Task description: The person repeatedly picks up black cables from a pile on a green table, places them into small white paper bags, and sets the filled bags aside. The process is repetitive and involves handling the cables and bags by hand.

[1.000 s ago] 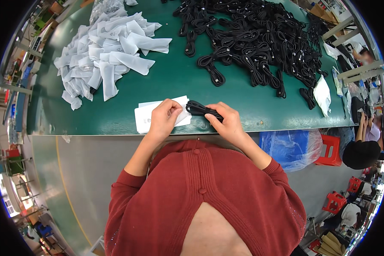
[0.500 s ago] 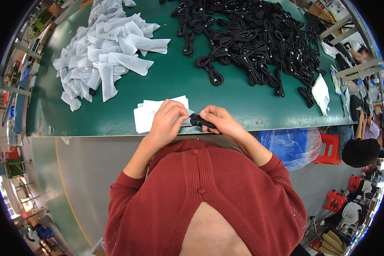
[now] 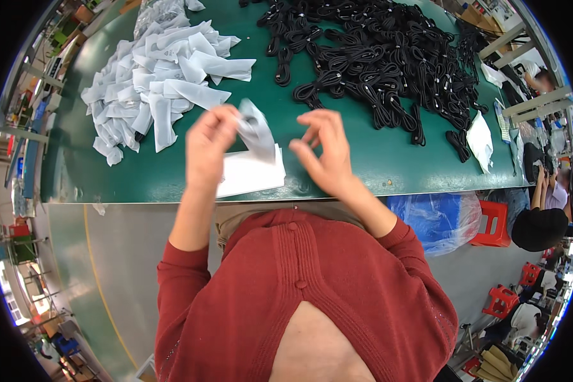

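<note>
"In the head view, where's the frosted pouch (image 3: 261, 139)?"

"Raised over the flat white pouches (image 3: 253, 175), its upper-left part pinched in the left hand (image 3: 207, 143); blurred, with something dark inside."

"The right hand (image 3: 328, 151)?"

"Empty, thumb and fingers apart."

"Which way does the pouch point?"

"Its long axis slants from upper left to lower right, its loose end toward the stack."

"Why this layout?"

"Probably reach: stack between the hands, pouch pile (image 3: 165, 70) left, black cable bundles (image 3: 379, 60) right."
</note>
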`<control>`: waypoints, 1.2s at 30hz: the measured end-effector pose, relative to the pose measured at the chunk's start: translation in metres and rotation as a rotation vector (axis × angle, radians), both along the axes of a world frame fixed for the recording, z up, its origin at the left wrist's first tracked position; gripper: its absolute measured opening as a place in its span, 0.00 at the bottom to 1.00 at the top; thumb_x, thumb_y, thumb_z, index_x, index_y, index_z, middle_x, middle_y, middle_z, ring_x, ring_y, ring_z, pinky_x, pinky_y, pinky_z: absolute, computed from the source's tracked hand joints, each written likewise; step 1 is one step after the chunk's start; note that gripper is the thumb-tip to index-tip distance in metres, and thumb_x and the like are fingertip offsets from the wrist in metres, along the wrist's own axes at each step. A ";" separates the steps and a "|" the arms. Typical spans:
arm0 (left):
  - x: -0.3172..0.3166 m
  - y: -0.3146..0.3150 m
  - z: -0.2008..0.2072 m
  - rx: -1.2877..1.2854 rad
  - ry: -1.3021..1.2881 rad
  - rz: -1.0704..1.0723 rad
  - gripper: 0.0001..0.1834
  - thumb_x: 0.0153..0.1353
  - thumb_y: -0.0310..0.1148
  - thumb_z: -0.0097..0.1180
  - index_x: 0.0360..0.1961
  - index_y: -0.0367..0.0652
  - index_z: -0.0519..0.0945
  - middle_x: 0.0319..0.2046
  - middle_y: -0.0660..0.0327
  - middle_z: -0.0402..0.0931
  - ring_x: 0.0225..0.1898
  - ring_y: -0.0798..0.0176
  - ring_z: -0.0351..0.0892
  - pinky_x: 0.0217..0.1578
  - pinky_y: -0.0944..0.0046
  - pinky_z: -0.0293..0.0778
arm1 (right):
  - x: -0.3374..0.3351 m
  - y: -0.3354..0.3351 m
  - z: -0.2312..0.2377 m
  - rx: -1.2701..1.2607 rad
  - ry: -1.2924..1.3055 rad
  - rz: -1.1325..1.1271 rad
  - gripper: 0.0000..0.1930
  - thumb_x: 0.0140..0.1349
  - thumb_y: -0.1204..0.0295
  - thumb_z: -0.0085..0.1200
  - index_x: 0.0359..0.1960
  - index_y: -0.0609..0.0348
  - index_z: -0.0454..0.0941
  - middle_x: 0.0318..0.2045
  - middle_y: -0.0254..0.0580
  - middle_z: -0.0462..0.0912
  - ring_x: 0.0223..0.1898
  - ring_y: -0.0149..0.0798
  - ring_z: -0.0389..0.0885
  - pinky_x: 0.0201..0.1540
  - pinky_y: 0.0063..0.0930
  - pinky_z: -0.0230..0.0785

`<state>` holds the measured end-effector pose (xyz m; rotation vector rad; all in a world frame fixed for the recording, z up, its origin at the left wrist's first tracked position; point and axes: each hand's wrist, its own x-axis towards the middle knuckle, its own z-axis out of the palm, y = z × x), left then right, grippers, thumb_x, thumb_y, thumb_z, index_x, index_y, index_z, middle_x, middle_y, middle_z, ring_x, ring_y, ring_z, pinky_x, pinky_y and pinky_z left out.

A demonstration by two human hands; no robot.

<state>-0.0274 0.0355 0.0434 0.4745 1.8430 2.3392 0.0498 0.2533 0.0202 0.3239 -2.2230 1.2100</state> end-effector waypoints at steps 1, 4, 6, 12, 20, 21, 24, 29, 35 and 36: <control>-0.016 -0.006 0.004 0.115 -0.038 0.030 0.09 0.66 0.32 0.59 0.42 0.37 0.80 0.28 0.72 0.71 0.27 0.79 0.63 0.28 0.78 0.57 | -0.008 0.009 -0.002 0.111 -0.090 -0.115 0.22 0.56 0.71 0.66 0.51 0.60 0.74 0.47 0.50 0.71 0.37 0.41 0.77 0.37 0.32 0.74; -0.051 -0.022 0.013 -0.091 0.235 0.376 0.11 0.66 0.30 0.58 0.46 0.37 0.79 0.32 0.68 0.73 0.30 0.75 0.67 0.31 0.74 0.63 | -0.030 0.036 -0.019 0.585 -0.095 -0.361 0.24 0.54 0.67 0.66 0.50 0.63 0.74 0.46 0.51 0.72 0.49 0.50 0.73 0.48 0.37 0.72; -0.054 -0.017 0.019 -0.361 0.617 0.631 0.11 0.64 0.28 0.59 0.47 0.38 0.78 0.37 0.65 0.75 0.34 0.72 0.71 0.34 0.71 0.68 | -0.035 0.052 -0.040 0.664 -0.174 -0.321 0.23 0.55 0.69 0.64 0.51 0.65 0.74 0.45 0.52 0.73 0.47 0.50 0.75 0.45 0.39 0.73; 0.022 0.005 -0.032 -0.704 0.564 -0.066 0.10 0.53 0.25 0.67 0.37 0.39 0.81 0.35 0.57 0.77 0.35 0.56 0.76 0.35 0.62 0.74 | -0.020 0.065 -0.039 0.336 -0.363 -0.315 0.17 0.63 0.72 0.50 0.52 0.68 0.75 0.31 0.53 0.81 0.27 0.50 0.80 0.31 0.38 0.74; 0.052 0.017 -0.072 -0.786 0.586 -0.084 0.07 0.53 0.21 0.64 0.33 0.36 0.79 0.32 0.56 0.76 0.33 0.57 0.77 0.35 0.61 0.74 | 0.032 0.044 -0.013 -0.434 -0.698 0.020 0.15 0.72 0.71 0.47 0.54 0.67 0.76 0.28 0.34 0.81 0.30 0.24 0.78 0.34 0.20 0.70; 0.054 0.017 -0.071 -0.763 0.511 -0.070 0.06 0.53 0.20 0.63 0.33 0.36 0.79 0.31 0.57 0.76 0.32 0.59 0.76 0.35 0.63 0.73 | 0.039 0.036 -0.010 -0.349 -0.642 0.039 0.15 0.72 0.72 0.48 0.55 0.66 0.76 0.30 0.36 0.82 0.31 0.25 0.80 0.36 0.21 0.71; 0.055 0.017 -0.068 -0.687 0.305 -0.043 0.04 0.56 0.19 0.61 0.32 0.36 0.79 0.30 0.60 0.76 0.30 0.65 0.73 0.34 0.68 0.71 | 0.050 0.028 -0.017 -0.107 -0.482 0.094 0.15 0.68 0.75 0.52 0.55 0.63 0.76 0.36 0.46 0.83 0.34 0.38 0.84 0.39 0.29 0.74; 0.054 0.012 -0.065 -0.566 0.102 -0.036 0.03 0.59 0.19 0.59 0.33 0.35 0.78 0.30 0.64 0.75 0.30 0.72 0.68 0.34 0.71 0.68 | 0.054 0.025 -0.020 0.151 -0.322 0.178 0.15 0.65 0.75 0.56 0.53 0.62 0.77 0.37 0.49 0.83 0.34 0.50 0.82 0.38 0.37 0.74; 0.055 0.012 -0.063 -0.460 0.238 -0.097 0.03 0.59 0.21 0.60 0.33 0.37 0.78 0.34 0.63 0.77 0.33 0.70 0.70 0.36 0.70 0.68 | 0.047 0.031 -0.017 -0.003 -0.610 0.335 0.14 0.68 0.72 0.51 0.52 0.64 0.76 0.32 0.46 0.83 0.30 0.40 0.83 0.35 0.33 0.73; 0.055 0.012 -0.062 -0.481 0.290 -0.116 0.03 0.58 0.21 0.60 0.32 0.37 0.78 0.35 0.62 0.77 0.33 0.68 0.71 0.36 0.68 0.69 | 0.046 0.030 -0.014 -0.095 -0.753 0.362 0.14 0.69 0.71 0.50 0.52 0.65 0.75 0.30 0.45 0.83 0.29 0.37 0.83 0.34 0.32 0.73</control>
